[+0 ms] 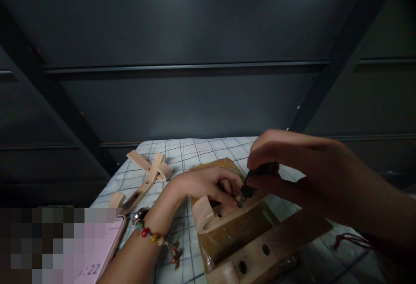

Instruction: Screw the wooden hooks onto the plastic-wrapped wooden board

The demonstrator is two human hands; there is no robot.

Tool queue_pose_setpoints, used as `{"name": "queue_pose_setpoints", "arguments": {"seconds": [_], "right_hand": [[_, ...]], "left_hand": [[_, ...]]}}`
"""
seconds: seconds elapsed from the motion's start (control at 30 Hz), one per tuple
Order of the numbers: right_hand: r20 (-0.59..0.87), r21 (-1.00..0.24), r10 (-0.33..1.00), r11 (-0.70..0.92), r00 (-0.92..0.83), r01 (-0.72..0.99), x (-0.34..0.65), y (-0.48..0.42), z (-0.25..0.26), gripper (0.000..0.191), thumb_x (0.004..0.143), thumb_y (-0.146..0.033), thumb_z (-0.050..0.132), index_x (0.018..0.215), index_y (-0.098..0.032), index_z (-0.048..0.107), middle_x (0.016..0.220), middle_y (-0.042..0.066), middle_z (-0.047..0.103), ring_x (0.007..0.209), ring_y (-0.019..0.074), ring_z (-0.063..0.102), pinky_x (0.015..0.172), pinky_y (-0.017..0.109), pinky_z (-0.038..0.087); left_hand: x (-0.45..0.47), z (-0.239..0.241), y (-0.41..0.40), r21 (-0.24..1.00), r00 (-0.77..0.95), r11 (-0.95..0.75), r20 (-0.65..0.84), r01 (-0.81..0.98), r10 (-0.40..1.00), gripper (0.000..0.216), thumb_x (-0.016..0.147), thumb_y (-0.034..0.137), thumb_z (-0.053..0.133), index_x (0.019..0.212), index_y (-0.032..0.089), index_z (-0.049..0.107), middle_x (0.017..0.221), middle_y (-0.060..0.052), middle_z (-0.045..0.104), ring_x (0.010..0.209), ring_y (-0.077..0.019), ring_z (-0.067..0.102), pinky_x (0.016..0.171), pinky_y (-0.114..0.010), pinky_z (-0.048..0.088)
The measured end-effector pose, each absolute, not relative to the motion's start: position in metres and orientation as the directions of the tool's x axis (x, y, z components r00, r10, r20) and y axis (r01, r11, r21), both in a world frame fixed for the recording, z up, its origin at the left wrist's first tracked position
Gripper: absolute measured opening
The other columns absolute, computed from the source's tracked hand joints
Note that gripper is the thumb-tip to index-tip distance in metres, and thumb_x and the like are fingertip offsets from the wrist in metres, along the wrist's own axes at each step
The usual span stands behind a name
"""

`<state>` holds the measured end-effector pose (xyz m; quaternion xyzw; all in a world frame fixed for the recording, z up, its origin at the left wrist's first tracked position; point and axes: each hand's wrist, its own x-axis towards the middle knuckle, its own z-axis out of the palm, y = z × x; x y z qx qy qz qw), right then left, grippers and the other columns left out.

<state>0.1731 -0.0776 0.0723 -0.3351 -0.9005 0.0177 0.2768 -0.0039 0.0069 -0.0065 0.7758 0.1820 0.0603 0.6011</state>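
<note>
My left hand (pixel 214 184) rests on a pale wooden piece with a curled end (pixel 204 214), its fingers bent and pressed against the wood. Right beside those fingertips, the tip of a dark screwdriver (pixel 244 193) meets the wood near a hole. The screwdriver's handle is gripped by my right hand (pixel 286 167), whose fingers hide most of it. Any screw under the tip is too small to make out. Beneath the wooden piece lies a brown block wrapped in clear film (pixel 240 236). In front is a longer wooden strip with two dark holes (pixel 256 256).
More wooden hook pieces (pixel 151 175) lie crossed at the left on the checked cloth (pixel 182 149). A phone with a lit screen (pixel 104 249) is at lower left, partly blurred out. A dark metal panel wall (pixel 195 97) rises behind the table.
</note>
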Motion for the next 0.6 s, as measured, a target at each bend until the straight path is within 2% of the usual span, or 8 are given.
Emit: {"name": "queue_pose_setpoints", "arguments": {"seconds": [0.13,0.27,0.4,0.47,0.53,0.6], "right_hand": [[0.449,-0.221,0.605,0.788,-0.657,0.574,0.1748,-0.0772,0.0736,0.008,0.083,-0.023,0.053,0.085,-0.021,0.06,0.078,0.0,0.06,0.064,0.0104,0.056,0.055,0.022,0.043],[0.452,-0.256,0.604,0.793,-0.657,0.553,0.1799,-0.0761,0.0717,0.02,0.085,-0.02,0.047,0.098,-0.023,0.062,0.086,0.002,0.064,0.068,0.0117,0.06,0.058,0.023,0.046],[0.48,-0.2,0.628,0.759,-0.613,0.62,0.1829,-0.077,0.0704,0.014,0.084,-0.031,0.052,0.085,-0.021,0.063,0.071,0.0,0.062,0.056,0.0106,0.056,0.05,0.023,0.043],[0.486,-0.199,0.648,0.735,-0.586,0.648,0.1824,-0.0778,0.0698,0.02,0.081,-0.039,0.055,0.076,-0.021,0.061,0.063,-0.002,0.057,0.049,0.0095,0.052,0.044,0.023,0.04],[0.497,-0.215,0.656,0.727,-0.568,0.652,0.1806,-0.0779,0.0689,0.02,0.08,-0.039,0.056,0.073,-0.02,0.058,0.061,-0.003,0.054,0.048,0.0091,0.05,0.043,0.023,0.039],[0.505,-0.232,0.647,0.739,-0.571,0.633,0.1779,-0.0769,0.0678,0.013,0.081,-0.032,0.056,0.077,-0.02,0.057,0.069,-0.001,0.056,0.052,0.0097,0.052,0.046,0.023,0.041]], "left_hand": [[-0.0032,-0.0072,0.0072,0.96,0.932,-0.21,-0.105,0.186,0.348,0.021,0.065,0.025,0.068,0.081,0.017,0.057,0.069,0.003,0.053,0.066,-0.0107,0.049,0.058,-0.022,0.037],[-0.003,-0.0055,0.0067,0.959,0.937,-0.209,-0.116,0.192,0.331,0.018,0.065,0.021,0.067,0.079,0.017,0.057,0.069,0.003,0.054,0.066,-0.0105,0.05,0.058,-0.022,0.037],[-0.0031,-0.0055,0.0057,0.96,0.926,-0.198,-0.12,0.2,0.357,0.017,0.064,0.022,0.068,0.073,0.017,0.054,0.066,0.004,0.053,0.063,-0.0089,0.048,0.056,-0.02,0.036],[-0.0031,-0.0061,0.0057,0.96,0.924,-0.191,-0.126,0.205,0.361,0.018,0.064,0.023,0.068,0.074,0.017,0.054,0.065,0.005,0.052,0.062,-0.0085,0.048,0.055,-0.02,0.036],[-0.0032,-0.0062,0.0059,0.959,0.924,-0.192,-0.129,0.209,0.36,0.019,0.063,0.024,0.068,0.075,0.017,0.054,0.064,0.004,0.053,0.062,-0.0088,0.048,0.056,-0.02,0.036],[-0.0034,-0.0055,0.0059,0.956,0.925,-0.201,-0.133,0.215,0.357,0.02,0.063,0.024,0.068,0.076,0.017,0.055,0.064,0.004,0.054,0.061,-0.0092,0.049,0.054,-0.021,0.035]]}}
